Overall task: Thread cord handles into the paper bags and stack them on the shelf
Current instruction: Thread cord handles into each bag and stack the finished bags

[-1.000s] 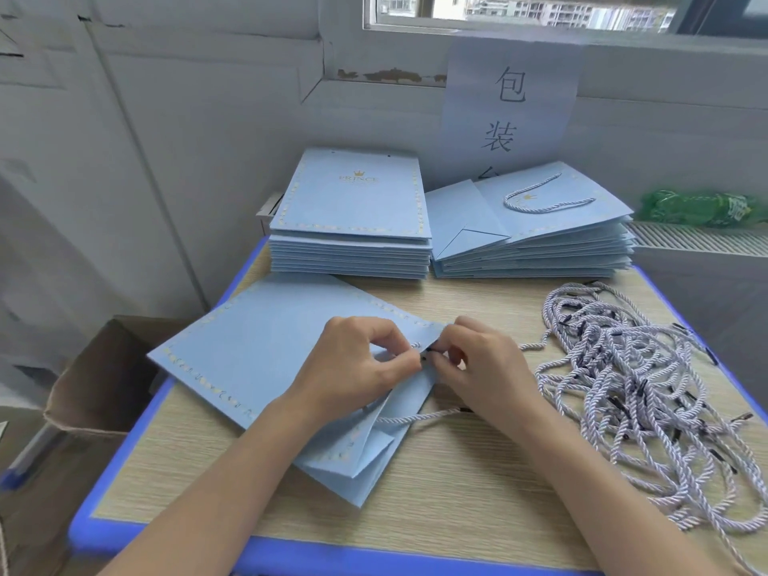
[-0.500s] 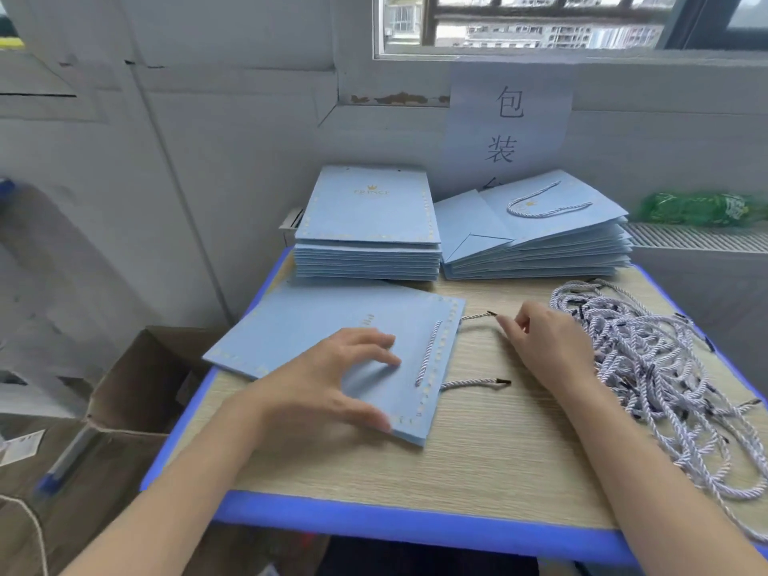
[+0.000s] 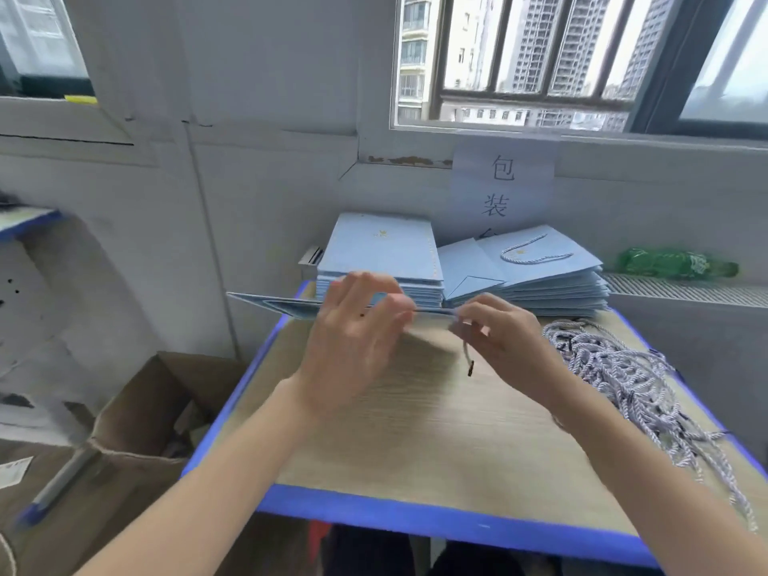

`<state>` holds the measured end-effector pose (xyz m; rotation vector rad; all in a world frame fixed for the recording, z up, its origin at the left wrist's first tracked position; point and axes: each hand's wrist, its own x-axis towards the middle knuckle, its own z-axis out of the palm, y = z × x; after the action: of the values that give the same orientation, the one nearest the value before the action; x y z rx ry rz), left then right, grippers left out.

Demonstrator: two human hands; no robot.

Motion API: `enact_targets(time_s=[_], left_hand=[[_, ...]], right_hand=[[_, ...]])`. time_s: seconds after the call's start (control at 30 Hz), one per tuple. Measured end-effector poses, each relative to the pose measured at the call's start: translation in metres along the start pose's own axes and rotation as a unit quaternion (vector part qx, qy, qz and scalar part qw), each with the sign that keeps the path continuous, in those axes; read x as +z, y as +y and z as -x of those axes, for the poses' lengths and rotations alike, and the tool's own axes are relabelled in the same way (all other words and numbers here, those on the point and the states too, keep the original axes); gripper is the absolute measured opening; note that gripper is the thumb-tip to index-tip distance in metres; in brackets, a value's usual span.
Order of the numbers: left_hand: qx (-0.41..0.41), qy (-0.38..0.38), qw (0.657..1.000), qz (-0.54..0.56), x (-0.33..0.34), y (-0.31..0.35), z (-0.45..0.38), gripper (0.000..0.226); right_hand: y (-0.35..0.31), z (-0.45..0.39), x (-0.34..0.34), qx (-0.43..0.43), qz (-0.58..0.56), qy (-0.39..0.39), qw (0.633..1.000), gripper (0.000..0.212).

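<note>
head view: i am lifting a flat paper bag (image 3: 286,306) off the desk (image 3: 436,442), holding it level and edge-on above the desk's far left corner, probably so i can turn it over and reach the other side's holes. my left hand (image 3: 353,342) is carrying the bag near its middle, its grip looking clamped on the paper between thumb and fingers, though the blur is making that hard to confirm. my right hand (image 3: 507,342) is pinching the bag's right end, its grip closed there on the paper and the cord (image 3: 467,357), whose black-tipped end is dangling loose below my fingers. i judge i am keeping hold of the cord so it is not slipping back out while the bag moves. the spare cords (image 3: 623,376) are lying heaped along the desk's right edge, within easy reach. at the far edge two piles are sitting side by side: plain bags (image 3: 382,251) on the left, finished bags (image 3: 540,268) with handles on the right.
</note>
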<state>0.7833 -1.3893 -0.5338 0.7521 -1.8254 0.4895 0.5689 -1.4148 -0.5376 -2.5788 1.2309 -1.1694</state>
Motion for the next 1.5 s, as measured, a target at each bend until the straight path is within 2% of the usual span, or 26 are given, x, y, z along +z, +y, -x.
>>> enact_targets(time_s=[0.1,0.2,0.27,0.33,0.43,0.5,0.53,0.6,0.67,0.73,0.8,0.87,0.97,1.03,1.1,1.17,1.23,1.3,1.4,1.5], left_hand=[[-0.014,0.042,0.999,-0.002,0.001,0.007,-0.025,0.016],[-0.023,0.022,0.999,0.025,0.004,0.01,-0.035,0.009],[-0.045,-0.045,0.997,0.048,0.01,0.01,-0.03,0.009],[-0.102,-0.141,0.981,0.081,0.017,0.01,-0.014,0.025],[-0.188,-0.273,0.939,0.092,0.03,0.016,0.011,0.051],[-0.211,-0.367,0.904,0.065,0.04,0.023,0.023,0.054],[-0.21,-0.412,0.885,0.052,0.045,0.027,0.028,0.053],[-0.205,-0.477,0.854,0.028,0.052,0.03,0.036,0.061],[-0.205,-0.478,0.854,0.011,0.056,0.03,0.04,0.068],[-0.214,-0.468,0.857,0.001,0.059,0.032,0.04,0.059],[-0.216,-0.482,0.849,-0.024,0.062,0.037,0.039,0.076],[-0.198,-0.495,0.844,-0.055,0.065,0.044,0.038,0.093],[-0.191,-0.498,0.843,-0.069,0.065,0.045,0.039,0.092],[-0.199,-0.498,0.842,-0.063,0.062,0.04,0.038,0.082],[-0.216,-0.504,0.834,-0.054,0.057,0.033,0.037,0.067],[-0.231,-0.511,0.826,-0.056,0.051,0.023,0.037,0.061],[-0.246,-0.512,0.821,-0.062,0.046,0.012,0.038,0.057],[-0.261,-0.503,0.821,-0.064,0.044,0.003,0.039,0.054],[-0.265,-0.487,0.829,-0.079,0.049,-0.002,0.041,0.057],[-0.262,-0.467,0.84,-0.089,0.054,-0.002,0.046,0.062]], right_hand=[[-0.015,-0.031,-0.021,0.001,-0.028,0.099,0.995,0.02],[-0.021,-0.056,-0.042,0.1,-0.073,0.135,0.983,0.027],[-0.019,-0.062,-0.044,0.176,-0.113,0.097,0.973,0.035],[-0.011,-0.057,-0.035,0.234,-0.142,0.027,0.961,0.037],[0.008,-0.029,-0.009,0.292,-0.046,-0.086,0.951,0.037],[0.021,-0.01,0.005,0.302,0.022,-0.161,0.94,0.034],[0.028,-0.003,0.007,0.3,0.043,-0.185,0.935,0.03],[0.036,0.007,0.003,0.297,0.071,-0.178,0.936,0.019],[0.044,0.013,-0.009,0.301,0.11,-0.135,0.938,0.016],[0.054,0.017,-0.018,0.313,0.202,-0.128,0.919,0.021],[0.058,0.022,-0.019,0.323,0.306,-0.166,0.88,0.036],[0.06,0.027,-0.012,0.32,0.346,-0.184,0.862,0.04],[0.062,0.028,0.003,0.279,0.289,-0.156,0.902,0.028],[0.062,0.026,0.012,0.24,0.205,-0.129,0.94,0.018],[0.056,0.023,0.019,0.221,0.101,-0.126,0.962,0.013],[0.048,0.02,0.022,0.21,0.017,-0.158,0.965,0.017],[0.042,0.017,0.023,0.221,-0.016,-0.191,0.956,0.022],[0.042,0.012,0.025,0.243,-0.033,-0.178,0.953,0.014],[0.047,0.004,0.031,0.269,-0.013,-0.143,0.952,0.02],[0.048,-0.003,0.043,0.273,0.038,-0.151,0.949,0.028]])
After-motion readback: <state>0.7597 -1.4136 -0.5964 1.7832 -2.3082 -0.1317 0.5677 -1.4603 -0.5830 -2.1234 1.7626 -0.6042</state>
